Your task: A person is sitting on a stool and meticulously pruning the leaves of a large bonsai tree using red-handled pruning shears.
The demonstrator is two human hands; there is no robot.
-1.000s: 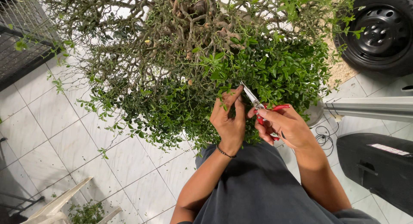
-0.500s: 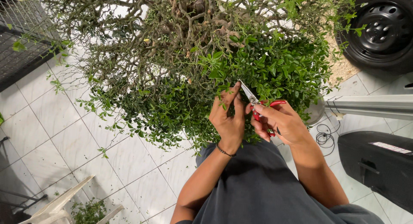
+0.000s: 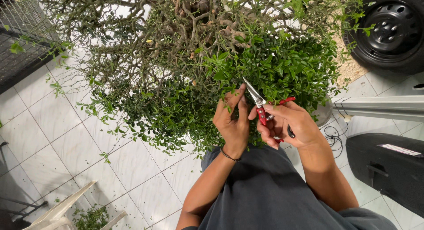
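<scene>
Shears [image 3: 259,105] tips lost in foliage [image 3: 282,71]

shrub [image 3: 185,57] set ahead of both hands | left hand [image 3: 232,119] left of shears [image 3: 260,107] | shears held in right hand [image 3: 289,126] | tyre [image 3: 388,26] far right | speaker [image 3: 388,168] right

Right hand [image 3: 289,124] gripping shears [image 3: 258,102] — left hand [image 3: 232,119], bush [image 3: 198,66]

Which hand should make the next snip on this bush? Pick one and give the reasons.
Right, most likely. The right hand already grips the red-handled shears, blades pointing into the green leaves. The left hand has no tool; it only holds a sprig beside the blades.
</scene>
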